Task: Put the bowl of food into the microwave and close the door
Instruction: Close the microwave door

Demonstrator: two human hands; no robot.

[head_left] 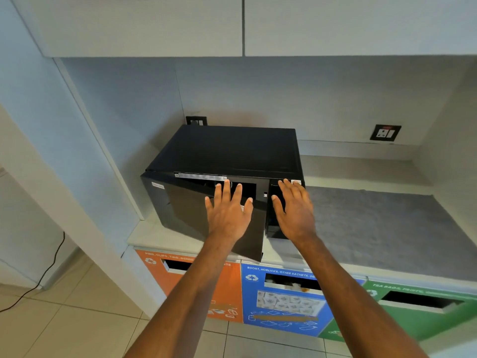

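Reaching forward, your left hand [228, 215] lies flat, fingers spread and released, against the half-open door [214, 215] of the black microwave [227, 151] on the desk [374, 228]. Your right hand [294, 210], also open, holding nothing, rests at the control panel side. The bowl cannot be seen.

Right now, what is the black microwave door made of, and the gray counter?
The microwave door looks like glossy dark glass or plastic: it shows faint reflections. The counter looks like matte, speckled gray stone or laminate; which one is unclear from here.
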